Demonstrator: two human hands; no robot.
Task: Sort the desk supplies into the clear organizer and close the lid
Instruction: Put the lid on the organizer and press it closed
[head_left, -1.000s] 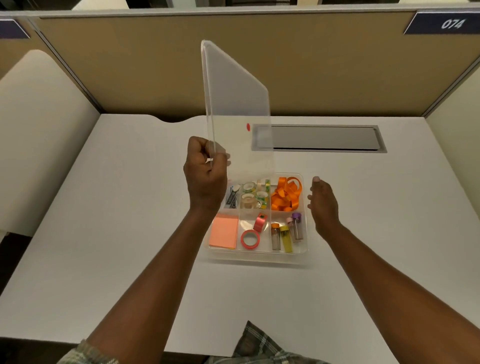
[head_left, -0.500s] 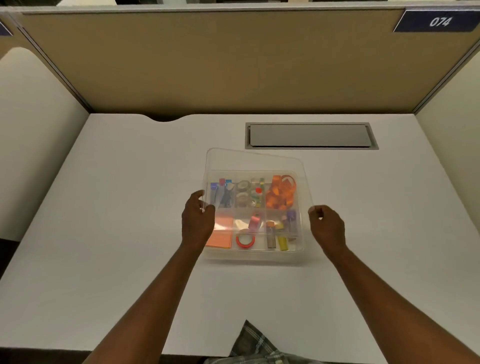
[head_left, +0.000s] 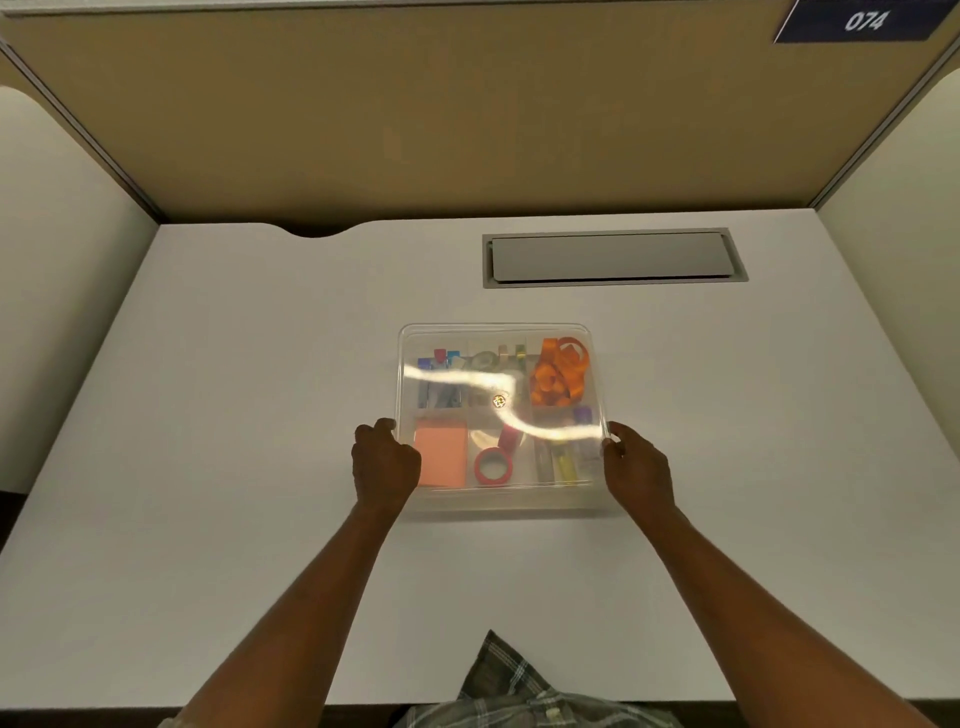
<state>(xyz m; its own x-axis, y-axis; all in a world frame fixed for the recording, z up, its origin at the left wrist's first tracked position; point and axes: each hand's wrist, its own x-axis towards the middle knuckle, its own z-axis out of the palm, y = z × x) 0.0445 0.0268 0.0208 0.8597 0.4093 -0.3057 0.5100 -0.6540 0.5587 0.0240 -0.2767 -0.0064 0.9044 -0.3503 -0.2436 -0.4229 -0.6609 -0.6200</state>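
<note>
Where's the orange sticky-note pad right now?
In the head view, the orange sticky-note pad lies in the organizer's near-left compartment under the clear lid, just beside the left hand and left of the red tape roll.

The only readable marking is the white number "074", in slanted digits on a dark blue plate (head_left: 862, 22) fixed to the top right of the tan partition panel (head_left: 467, 114). No other text can be made out.
</note>
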